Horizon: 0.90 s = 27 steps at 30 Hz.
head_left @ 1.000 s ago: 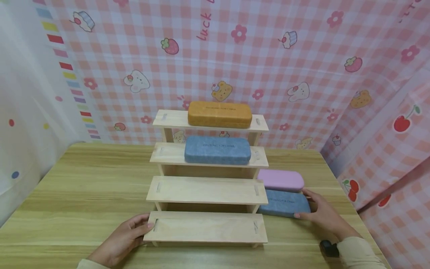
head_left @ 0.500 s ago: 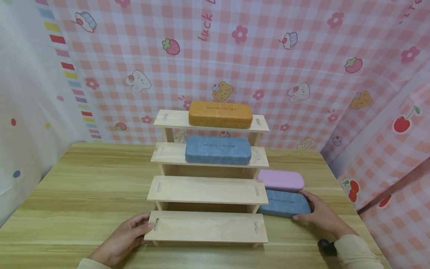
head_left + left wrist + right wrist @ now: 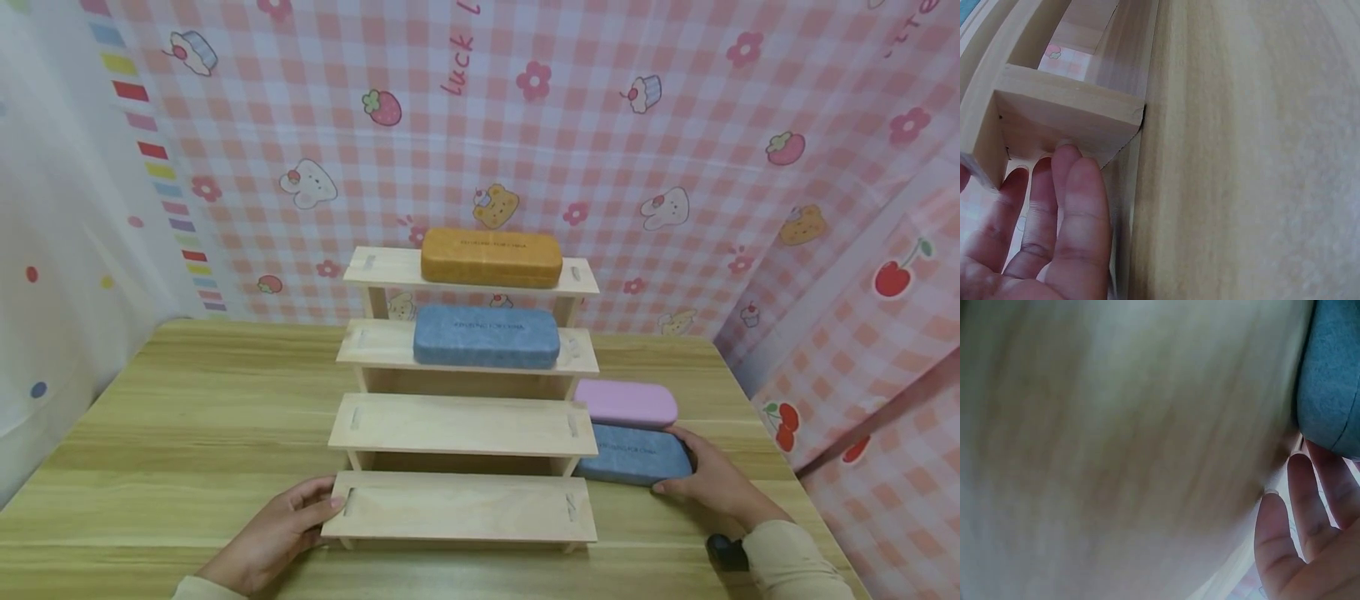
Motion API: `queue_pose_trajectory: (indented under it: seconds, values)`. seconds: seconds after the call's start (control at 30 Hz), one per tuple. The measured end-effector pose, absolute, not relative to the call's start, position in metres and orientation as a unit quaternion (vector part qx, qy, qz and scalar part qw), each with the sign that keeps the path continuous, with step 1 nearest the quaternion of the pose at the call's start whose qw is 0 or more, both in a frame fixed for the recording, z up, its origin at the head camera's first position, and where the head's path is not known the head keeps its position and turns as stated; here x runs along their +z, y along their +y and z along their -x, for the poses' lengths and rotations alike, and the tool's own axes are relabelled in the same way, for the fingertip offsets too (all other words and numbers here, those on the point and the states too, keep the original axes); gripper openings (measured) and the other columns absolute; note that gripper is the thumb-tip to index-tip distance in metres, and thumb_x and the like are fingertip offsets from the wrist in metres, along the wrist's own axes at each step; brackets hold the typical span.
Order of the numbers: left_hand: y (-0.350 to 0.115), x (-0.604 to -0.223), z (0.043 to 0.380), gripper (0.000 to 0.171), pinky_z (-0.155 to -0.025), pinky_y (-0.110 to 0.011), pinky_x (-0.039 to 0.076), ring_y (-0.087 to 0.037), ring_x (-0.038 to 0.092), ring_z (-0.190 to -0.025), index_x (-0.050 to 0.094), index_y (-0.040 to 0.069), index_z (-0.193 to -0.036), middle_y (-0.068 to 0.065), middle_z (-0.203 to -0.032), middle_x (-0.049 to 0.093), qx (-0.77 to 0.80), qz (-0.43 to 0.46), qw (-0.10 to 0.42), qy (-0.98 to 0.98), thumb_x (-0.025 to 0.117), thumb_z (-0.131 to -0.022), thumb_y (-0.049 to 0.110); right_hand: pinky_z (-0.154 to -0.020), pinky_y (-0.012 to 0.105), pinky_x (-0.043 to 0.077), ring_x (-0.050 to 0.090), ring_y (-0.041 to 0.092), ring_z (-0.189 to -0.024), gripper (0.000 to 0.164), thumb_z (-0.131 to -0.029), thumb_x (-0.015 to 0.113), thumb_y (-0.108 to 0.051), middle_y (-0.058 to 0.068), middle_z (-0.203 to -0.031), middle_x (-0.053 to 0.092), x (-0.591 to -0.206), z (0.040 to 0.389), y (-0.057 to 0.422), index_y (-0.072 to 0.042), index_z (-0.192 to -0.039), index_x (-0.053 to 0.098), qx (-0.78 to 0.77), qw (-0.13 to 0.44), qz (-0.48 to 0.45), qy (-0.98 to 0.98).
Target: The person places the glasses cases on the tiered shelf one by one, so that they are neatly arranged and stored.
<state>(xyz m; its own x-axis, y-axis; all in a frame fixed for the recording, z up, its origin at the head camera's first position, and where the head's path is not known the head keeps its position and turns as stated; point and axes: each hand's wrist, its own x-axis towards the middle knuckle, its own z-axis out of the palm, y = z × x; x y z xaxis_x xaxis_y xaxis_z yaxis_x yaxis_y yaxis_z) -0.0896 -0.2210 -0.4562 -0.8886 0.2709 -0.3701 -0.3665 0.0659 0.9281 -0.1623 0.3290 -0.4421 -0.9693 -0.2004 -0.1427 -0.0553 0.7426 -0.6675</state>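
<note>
A pale wooden stepped rack point(image 3: 461, 423) stands mid-table in the head view. My left hand point(image 3: 273, 533) grips the left end of its lowest step, thumb on top. In the left wrist view those fingers point(image 3: 1082, 212) reach beneath the plank beside the end support. On the table right of the rack lies a blue glasses case point(image 3: 637, 454), its left end hidden behind the rack. My right hand point(image 3: 712, 479) holds this case's right end between thumb and fingers. Part of the case point(image 3: 1332, 381) shows in the right wrist view, above the fingertips.
A pink case point(image 3: 630, 402) lies just behind the held one. The top step bears an orange case point(image 3: 491, 258); another blue case point(image 3: 486, 336) sits one step lower. A small black object point(image 3: 726, 552) is beside the right sleeve. Patterned curtains point(image 3: 450, 150) edge the table.
My right thumb has slid slightly left along the blue case's front, and the right wrist has shifted a little left. The left hand, rack and cases look unmoved.
</note>
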Motion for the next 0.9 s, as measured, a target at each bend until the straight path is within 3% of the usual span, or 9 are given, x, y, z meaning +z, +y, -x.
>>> queue_pose_trajectory:
  seconds: [0.23,0.53,0.9]
  values:
    - [-0.222,-0.457,0.090,0.068,-0.085,-0.033,0.052,-0.013,0.059,-0.100,0.022,-0.017,-0.143,-0.004,-0.117,0.057,0.685,0.026,0.233,0.690,0.056,-0.099,0.023,-0.099,0.060,0.036,0.041,0.049,-0.124,0.097,-0.071,0.086,-0.029,0.037,-0.139,0.037,-0.437,0.160,0.327,0.012,-0.141,0.032,-0.352,0.108,0.042,0.929]
    - [-0.222,-0.457,0.090,0.068,-0.085,-0.033,0.052,-0.013,0.059,-0.100,0.023,-0.017,-0.143,-0.003,-0.116,0.057,0.687,0.021,0.234,0.688,0.056,-0.099,0.023,-0.087,0.047,0.048,0.048,0.047,-0.117,0.100,-0.073,0.085,-0.029,0.036,-0.138,0.038,-0.431,0.156,0.327,0.009,-0.144,0.028,-0.369,0.117,0.015,0.922]
    - [-0.222,-0.458,0.090,0.067,-0.085,-0.033,0.052,-0.013,0.059,-0.100,0.023,-0.017,-0.143,-0.001,-0.115,0.058,0.689,0.021,0.234,0.685,0.056,-0.099,0.023,-0.093,0.055,0.045,0.041,0.055,-0.123,0.102,-0.075,0.083,-0.033,0.038,-0.145,0.027,-0.420,0.148,0.333,0.005,-0.149,0.023,-0.376,0.122,-0.013,0.919]
